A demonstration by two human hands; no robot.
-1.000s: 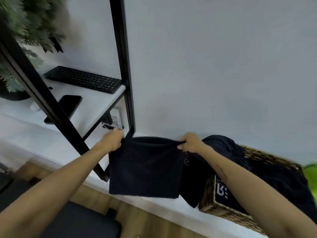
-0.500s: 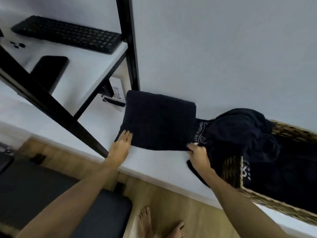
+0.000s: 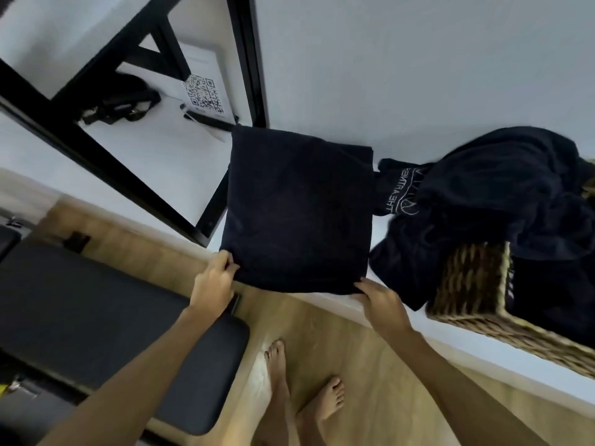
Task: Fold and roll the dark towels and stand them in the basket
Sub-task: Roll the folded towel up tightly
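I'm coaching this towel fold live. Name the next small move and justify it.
Probably roll the near edge away towards the wall: the folded dark square towel lies flat on the white shelf, with the left hand and right hand gripping its near corners.

Folded towel (image 3: pixel 297 210) was plain dark navy, near black. Piled towels (image 3: pixel 502 194) same dark navy, white lettering on one. Basket (image 3: pixel 470 284) woven tan-brown wicker. Shelf (image 3: pixel 154 156) white, frame (image 3: pixel 248 59) black. Floor (image 3: pixel 354 365) light wood grain. QR card (image 3: pixel 204 94) black-on-white.
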